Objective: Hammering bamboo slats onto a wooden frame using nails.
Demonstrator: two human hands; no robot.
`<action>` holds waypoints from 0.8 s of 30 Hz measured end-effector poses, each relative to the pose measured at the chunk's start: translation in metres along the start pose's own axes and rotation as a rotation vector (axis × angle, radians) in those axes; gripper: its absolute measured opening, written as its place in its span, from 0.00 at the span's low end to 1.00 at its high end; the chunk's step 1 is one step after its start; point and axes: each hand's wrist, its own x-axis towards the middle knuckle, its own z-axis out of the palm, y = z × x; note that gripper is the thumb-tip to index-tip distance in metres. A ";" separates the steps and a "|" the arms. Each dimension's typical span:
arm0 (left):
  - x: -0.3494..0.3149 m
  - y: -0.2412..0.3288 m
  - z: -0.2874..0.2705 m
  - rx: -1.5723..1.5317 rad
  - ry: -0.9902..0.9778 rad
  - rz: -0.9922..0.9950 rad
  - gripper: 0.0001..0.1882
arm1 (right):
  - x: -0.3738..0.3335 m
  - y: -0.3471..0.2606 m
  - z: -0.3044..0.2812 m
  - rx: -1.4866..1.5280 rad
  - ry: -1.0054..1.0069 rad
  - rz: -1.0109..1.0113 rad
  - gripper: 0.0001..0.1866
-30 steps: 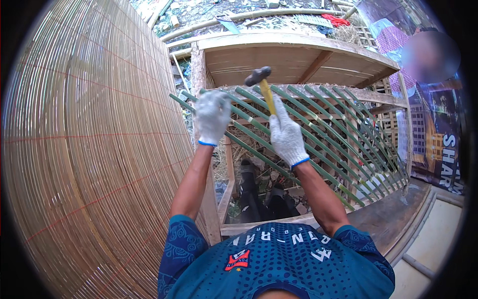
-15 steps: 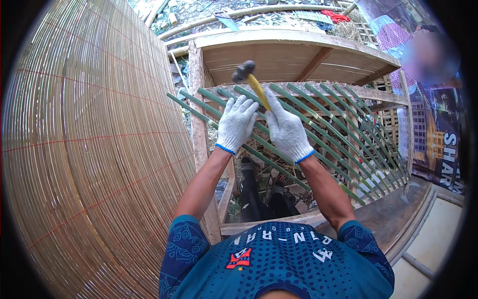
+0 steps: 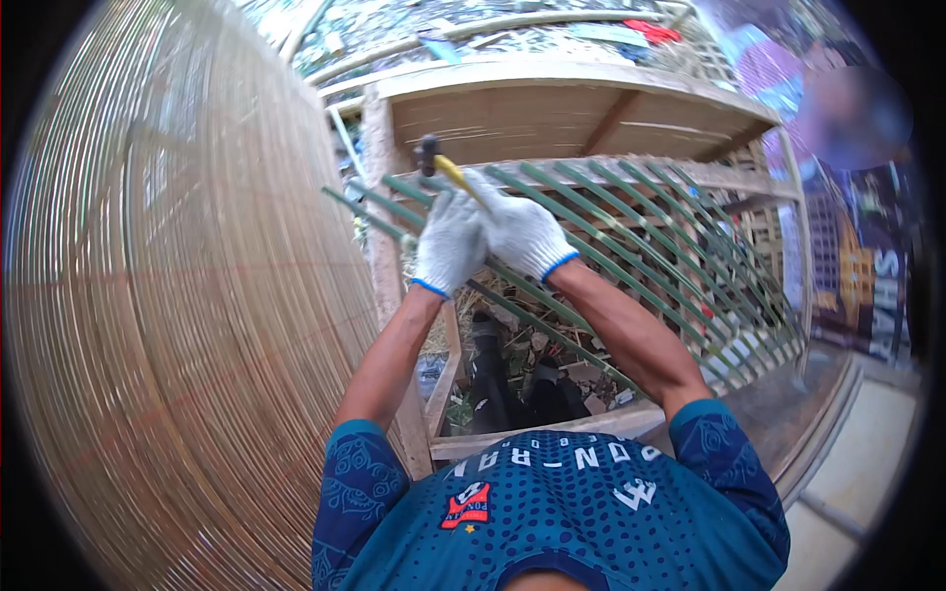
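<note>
"Fingers [image 3: 481,189] of the white-gloved right hand [image 3: 530,231] are wrapped round the yellow handle of the hammer [image 3: 456,175], a firm grasp!"

"And where exactly is that hammer?"

"Up over the far left part of the green slats [image 3: 537,326], its dark head tipped away and to the left, near the corner post [image 3: 377,148] of the wooden frame [image 3: 532,71]!"

"What about the left hand [image 3: 448,246]?"

"Gloved too, right alongside, the two hands overlapping in this view! Its fingers bend in by the slats, near the hammer head, but whether they pinch anything I cannot tell: too blurred, and partly covered."

"Look at those slats, running slantwise side by side across the frame, the leftmost slat [image 3: 357,208] poking out past the post!"

"Down through the opening, a pair of dark shoes [image 3: 483,333] on rubble-strewn ground [image 3: 601,391]. Bamboo screen [image 3: 177,345] filling the left side, red cloth [image 3: 652,32] lying out beyond the frame!"

"And over on the right, another person [image 3: 772,74] in purple patterned clothing, close to a dark printed banner [image 3: 852,256]"
</note>
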 end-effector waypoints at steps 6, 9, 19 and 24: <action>0.002 0.000 -0.011 -0.073 0.112 0.041 0.21 | -0.067 -0.041 -0.027 0.254 0.133 0.022 0.38; -0.008 -0.007 0.006 -0.253 0.177 -0.114 0.22 | -0.129 -0.051 -0.039 0.497 0.159 0.087 0.36; -0.046 0.071 0.003 -0.142 0.218 -0.401 0.20 | -0.310 0.000 -0.072 0.580 -0.060 0.443 0.24; -0.087 0.203 -0.009 -0.551 0.542 -0.749 0.20 | -0.346 0.022 -0.096 0.562 -0.241 0.433 0.19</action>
